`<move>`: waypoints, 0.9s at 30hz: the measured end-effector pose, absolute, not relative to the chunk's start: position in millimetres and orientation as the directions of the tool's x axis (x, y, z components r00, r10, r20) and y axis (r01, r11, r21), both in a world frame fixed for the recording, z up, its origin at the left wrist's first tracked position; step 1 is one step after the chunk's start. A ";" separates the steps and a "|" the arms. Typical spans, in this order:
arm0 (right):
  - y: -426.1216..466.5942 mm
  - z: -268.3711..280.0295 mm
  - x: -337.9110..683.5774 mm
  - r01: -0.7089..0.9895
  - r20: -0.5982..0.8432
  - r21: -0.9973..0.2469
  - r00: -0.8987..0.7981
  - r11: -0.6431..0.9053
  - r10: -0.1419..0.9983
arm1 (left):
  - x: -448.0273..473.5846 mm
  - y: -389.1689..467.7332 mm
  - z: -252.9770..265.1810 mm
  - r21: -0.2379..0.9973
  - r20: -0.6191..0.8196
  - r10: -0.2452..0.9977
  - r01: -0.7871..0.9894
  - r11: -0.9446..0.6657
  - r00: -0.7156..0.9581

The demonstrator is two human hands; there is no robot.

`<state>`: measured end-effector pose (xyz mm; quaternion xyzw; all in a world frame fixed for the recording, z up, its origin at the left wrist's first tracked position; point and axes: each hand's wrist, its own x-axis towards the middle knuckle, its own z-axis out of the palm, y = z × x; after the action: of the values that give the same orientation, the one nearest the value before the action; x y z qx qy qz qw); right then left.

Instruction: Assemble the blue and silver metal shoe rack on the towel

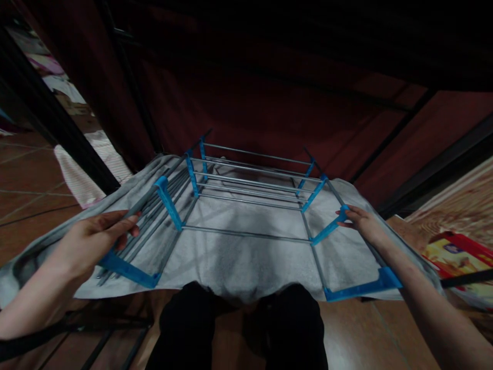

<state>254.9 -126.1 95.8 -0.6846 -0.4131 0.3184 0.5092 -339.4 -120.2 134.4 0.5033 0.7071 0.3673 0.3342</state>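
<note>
Rack (246, 205) sits in front of the person, metal rods with blue plastic brackets, resting on a grey cloth (239, 257) spread over the floor. Left hand (96, 239) is closed around the folded rods and blue bracket on the left wing. Right hand (360, 221) has fingers loosely curled, touching the blue bracket on the right edge; firm grip or not, cannot tell. Red and yellow box (458, 257) lies off to the right, apart from the rack.
</note>
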 end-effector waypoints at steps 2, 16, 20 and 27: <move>-125.2 93.9 257.9 0.274 -0.013 -0.950 0.449 -0.151 0.894 | -342.6 -119.7 132.8 0.854 -0.096 0.966 0.478 0.204 -0.241; -123.2 84.6 276.5 0.489 -0.010 -0.844 0.395 -0.219 0.919 | -329.7 -122.7 134.4 0.847 -0.064 0.975 0.505 0.167 -0.215; -121.0 78.5 286.6 0.502 -0.009 -0.835 0.393 -0.223 0.919 | -336.9 -119.1 129.4 0.811 -0.035 0.985 0.571 0.126 -0.169; -117.0 73.9 295.3 0.501 -0.033 -0.831 0.388 -0.241 0.921 | -345.1 -115.5 120.9 0.855 -0.006 0.986 0.510 0.093 -0.169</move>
<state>295.3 -117.0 73.9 -0.7390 -0.4809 0.2730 0.3848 -345.1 -115.5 120.9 0.5603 0.6672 0.3735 0.3184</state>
